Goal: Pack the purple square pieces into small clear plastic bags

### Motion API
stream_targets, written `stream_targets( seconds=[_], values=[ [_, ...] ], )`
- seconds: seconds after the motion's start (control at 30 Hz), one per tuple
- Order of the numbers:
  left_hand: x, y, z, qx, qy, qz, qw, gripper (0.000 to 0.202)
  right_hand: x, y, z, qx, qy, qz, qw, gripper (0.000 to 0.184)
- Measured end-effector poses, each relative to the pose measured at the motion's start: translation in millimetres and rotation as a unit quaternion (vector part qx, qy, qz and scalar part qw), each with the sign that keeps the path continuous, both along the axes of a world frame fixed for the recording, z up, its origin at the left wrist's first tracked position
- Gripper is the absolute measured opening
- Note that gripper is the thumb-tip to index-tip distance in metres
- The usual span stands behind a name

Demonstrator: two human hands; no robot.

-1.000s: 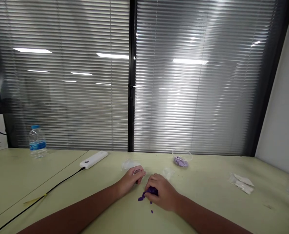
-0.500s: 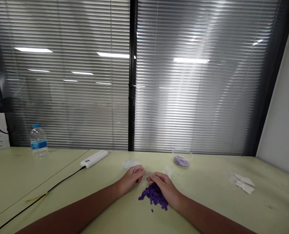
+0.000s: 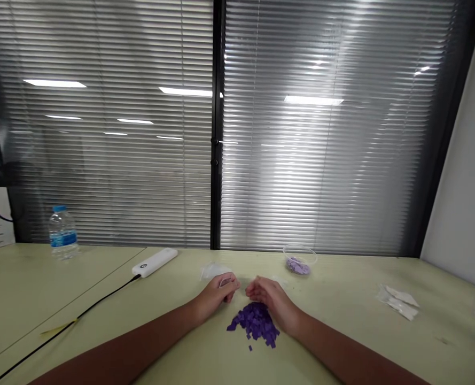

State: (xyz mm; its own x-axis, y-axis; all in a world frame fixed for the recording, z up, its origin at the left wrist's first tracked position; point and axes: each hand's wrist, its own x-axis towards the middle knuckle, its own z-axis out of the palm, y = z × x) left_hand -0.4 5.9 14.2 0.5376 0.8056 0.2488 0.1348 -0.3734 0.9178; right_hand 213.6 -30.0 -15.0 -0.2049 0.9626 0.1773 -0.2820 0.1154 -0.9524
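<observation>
A heap of small dark purple pieces (image 3: 255, 324) lies on the pale green table (image 3: 341, 331) in front of me. My left hand (image 3: 215, 294) rests just left of and behind the heap, its fingers curled round a small pale thing that I cannot make out. My right hand (image 3: 271, 295) lies at the heap's far right edge with fingers loosely curled and nothing seen in them. A few stray purple bits (image 3: 250, 347) lie near the front of the heap.
A clear cup with pale purple pieces (image 3: 299, 260) stands behind my hands. A white power bank (image 3: 154, 262) with a black cable, a water bottle (image 3: 62, 233), clear plastic bags (image 3: 399, 301) at the right and another (image 3: 212, 270) near my left hand lie around.
My right hand was closed over the purple pieces; it has let them fall into a heap and drawn back and to the right. My left hand has stayed in place.
</observation>
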Motion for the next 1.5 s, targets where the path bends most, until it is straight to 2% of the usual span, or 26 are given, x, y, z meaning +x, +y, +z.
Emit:
stream_targets(
  seconds=[0.13,0.2,0.27,0.33,0.4,0.53,0.7,0.77,0.87,0.93,0.97,1.03,1.07,1.1,1.13,1.2,1.5],
  values=[
    [0.0,-1.1,0.6,-0.008,0.003,0.002,1.0,0.042,6.3,1.6,2.9,-0.057,0.08,0.035,0.995,0.056],
    [0.1,-2.5,2.0,-0.011,0.006,0.003,1.0,0.041,8.5,2.1,0.7,-0.032,0.087,-0.008,0.996,0.056],
    [0.2,-3.9,3.5,-0.014,0.008,0.002,1.0,0.04,8.6,3.3,-3.2,0.023,0.042,-0.08,0.996,0.057],
    [0.4,-4.7,4.3,-0.012,0.009,0.001,1.0,0.039,7.1,5.8,-6.9,0.052,-0.019,-0.119,0.991,0.057],
    [0.5,-4.4,4.0,-0.007,0.009,0.002,1.0,0.039,5.5,9.0,-9.1,0.041,-0.052,-0.112,0.992,0.054],
    [0.8,-1.8,1.5,-0.004,0.015,0.005,1.0,0.04,6.5,13.6,-7.9,-0.005,-0.041,-0.07,0.997,0.053],
    [0.9,-0.4,1.2,-0.004,0.021,0.006,1.0,0.043,14.2,11.4,-0.2,-0.059,0.048,-0.012,0.997,0.054],
    [0.6,-0.7,2.0,-0.007,0.022,0.004,1.0,0.044,15.9,8.4,3.3,-0.053,0.065,-0.007,0.996,0.051],
    [-0.1,-0.8,2.1,-0.011,0.02,-0.003,1.0,0.044,15.2,-1.6,8.6,0.032,-0.019,-0.018,0.999,0.046],
    [-0.5,-0.2,0.8,-0.012,0.015,-0.006,1.0,0.043,12.3,-12.5,12.3,0.126,-0.147,-0.003,0.981,0.04],
    [-0.7,0.2,-0.1,-0.011,0.011,-0.007,1.0,0.043,10.2,-18.6,14.1,0.186,-0.212,0.019,0.959,0.038],
    [-0.8,1.0,-1.9,-0.011,0.004,-0.007,1.0,0.043,5.1,-30.2,17.1,0.317,-0.33,0.054,0.888,0.042],
    [-0.9,1.5,-2.7,-0.01,0.002,-0.007,1.0,0.043,2.5,-34.7,18.1,0.36,-0.374,0.058,0.853,0.047],
    [-1.0,1.8,-3.3,-0.01,0.001,-0.006,1.0,0.043,0.1,-37.9,18.7,0.385,-0.408,0.055,0.826,0.046],
    [-1.0,2.2,-3.8,-0.009,0.002,-0.006,1.0,0.043,-1.8,-39.8,18.8,0.393,-0.431,0.043,0.812,0.042],
    [-1.2,2.8,-4.2,-0.006,0.004,-0.006,1.0,0.043,-3.7,-40.2,18.0,0.392,-0.453,0.022,0.801,0.038],
    [-0.5,4.1,-6.3,-0.001,0.02,0.0,1.0,0.041,-1.5,-31.8,11.8,0.386,-0.451,-0.006,0.805,0.024]
  ],
)
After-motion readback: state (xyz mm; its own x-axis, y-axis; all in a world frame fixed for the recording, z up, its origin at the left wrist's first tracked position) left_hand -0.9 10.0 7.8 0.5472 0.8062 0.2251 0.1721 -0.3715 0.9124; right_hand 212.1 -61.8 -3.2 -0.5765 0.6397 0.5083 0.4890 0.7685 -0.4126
